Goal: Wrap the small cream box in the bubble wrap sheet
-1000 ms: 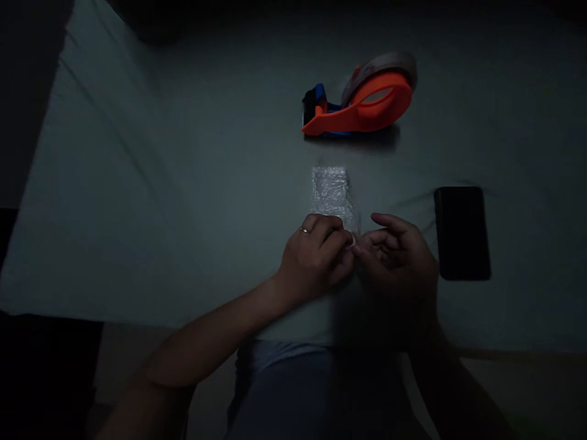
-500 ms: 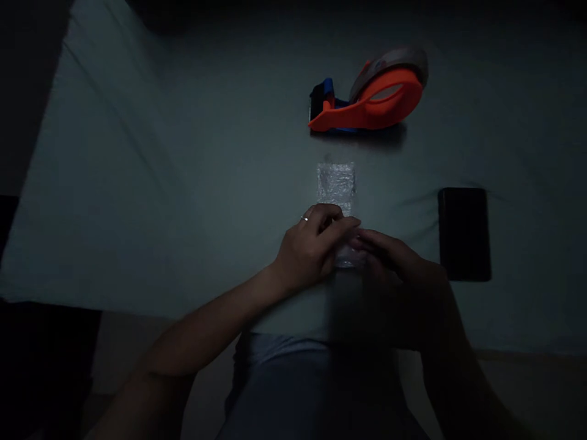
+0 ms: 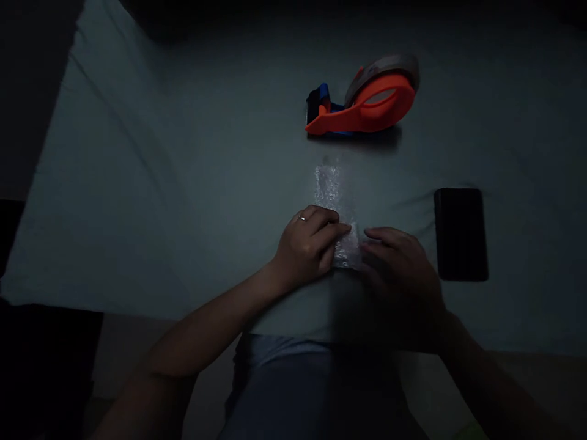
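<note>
A narrow strip of clear bubble wrap (image 3: 334, 195) lies on a pale sheet, running away from me. My left hand (image 3: 308, 244), with a ring on one finger, has its fingers curled and pressed on the strip's near end from the left. At the near end's right side, my right hand (image 3: 400, 269) rests with its fingers bent down onto the strip. Something may be inside the wrap under my fingers; I cannot make it out in the dim light.
An orange and blue tape dispenser (image 3: 367, 104) lies beyond the strip. A black phone (image 3: 460, 233) lies flat to the right of my right hand. The pale sheet (image 3: 137, 195) covers the surface; its near edge runs just below my wrists. The room is dark.
My right hand has turned from palm-up with fingers apart to palm-down on the wrap's near end. The strip looks narrower now, as if folded or rolled lengthwise. My left hand has stayed put.
</note>
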### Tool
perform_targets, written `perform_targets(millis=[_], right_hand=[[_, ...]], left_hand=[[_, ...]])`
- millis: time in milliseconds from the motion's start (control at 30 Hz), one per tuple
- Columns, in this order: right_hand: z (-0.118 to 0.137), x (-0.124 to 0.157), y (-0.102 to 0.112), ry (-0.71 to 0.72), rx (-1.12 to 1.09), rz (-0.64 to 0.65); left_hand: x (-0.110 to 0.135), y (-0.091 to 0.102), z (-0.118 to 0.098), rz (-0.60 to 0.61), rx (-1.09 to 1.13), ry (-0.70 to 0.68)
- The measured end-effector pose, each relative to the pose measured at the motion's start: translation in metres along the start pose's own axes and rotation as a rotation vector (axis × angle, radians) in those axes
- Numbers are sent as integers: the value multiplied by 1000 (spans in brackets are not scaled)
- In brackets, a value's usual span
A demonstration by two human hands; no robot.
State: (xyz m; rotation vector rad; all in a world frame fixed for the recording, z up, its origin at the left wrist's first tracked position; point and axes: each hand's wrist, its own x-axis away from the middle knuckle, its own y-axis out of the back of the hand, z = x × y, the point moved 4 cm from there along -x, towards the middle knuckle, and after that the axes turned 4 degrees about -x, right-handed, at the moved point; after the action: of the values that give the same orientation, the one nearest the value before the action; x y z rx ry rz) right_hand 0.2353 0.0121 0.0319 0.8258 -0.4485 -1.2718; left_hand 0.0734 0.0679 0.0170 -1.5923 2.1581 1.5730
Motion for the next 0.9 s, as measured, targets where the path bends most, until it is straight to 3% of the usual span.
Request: perform_targets(millis=[167,500,667,733,800,900], right_hand=[[2,-11,-10,284,105,31],[6,-24,-21,236,181,93],[11,-26,-19,249,160,83],[12,-25,-15,249,138,65],[14,-23,-12,244,120,37],[17,-20,-10,278,102,27]], left_hand=[[-1,1,3,-17,0,47],[-3,3,10,-40,-49,94],[-6,13,26,-86,-104,286],[-8,17,32,-37,-139,391],[-9,20,37,87,-97,508],[-8,18,37,296,216,708]])
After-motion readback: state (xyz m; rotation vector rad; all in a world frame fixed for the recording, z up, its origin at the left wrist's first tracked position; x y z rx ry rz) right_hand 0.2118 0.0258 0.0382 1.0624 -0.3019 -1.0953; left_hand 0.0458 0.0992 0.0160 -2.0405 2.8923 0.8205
